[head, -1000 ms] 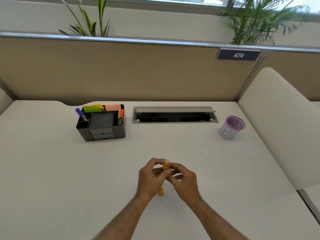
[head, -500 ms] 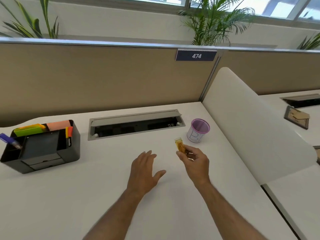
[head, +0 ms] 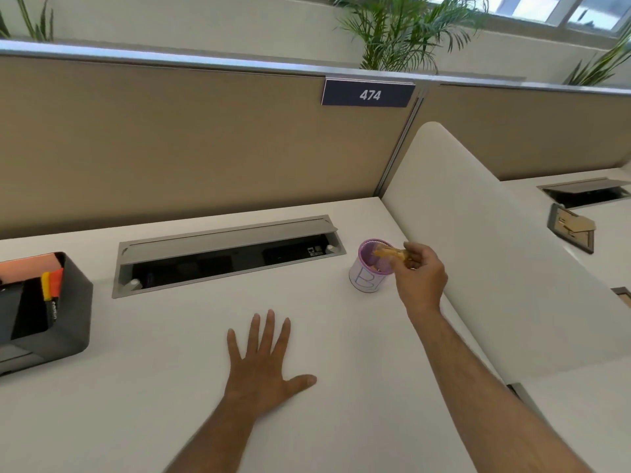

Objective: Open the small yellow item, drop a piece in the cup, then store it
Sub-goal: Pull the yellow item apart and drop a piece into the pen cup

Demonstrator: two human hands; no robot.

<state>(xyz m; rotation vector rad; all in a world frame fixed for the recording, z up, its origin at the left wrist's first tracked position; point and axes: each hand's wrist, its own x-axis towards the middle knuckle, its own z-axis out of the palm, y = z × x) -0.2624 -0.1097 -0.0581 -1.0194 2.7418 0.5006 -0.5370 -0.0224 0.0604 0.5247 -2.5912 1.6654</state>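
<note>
My right hand (head: 421, 276) grips a small yellow container (head: 389, 252), tipped on its side with its mouth over the rim of the purple mesh cup (head: 365, 278). The cup stands on the white desk (head: 170, 336) and has a white label with a "B" on it. A small orange piece shows inside the cup. My left hand (head: 264, 367) lies flat on the desk, fingers spread, holding nothing. The container's cap is not in view.
A black desk organiser (head: 44, 308) with markers and sticky notes stands at the left edge. An open cable tray (head: 225, 254) is set into the desk behind my hands. A white curved divider (head: 495, 250) rises just right of the cup. A tan partition (head: 205, 141) closes the back.
My right hand carried the yellow container right and forward to the cup and tipped it over the rim. My left hand let go and settled flat on the desk.
</note>
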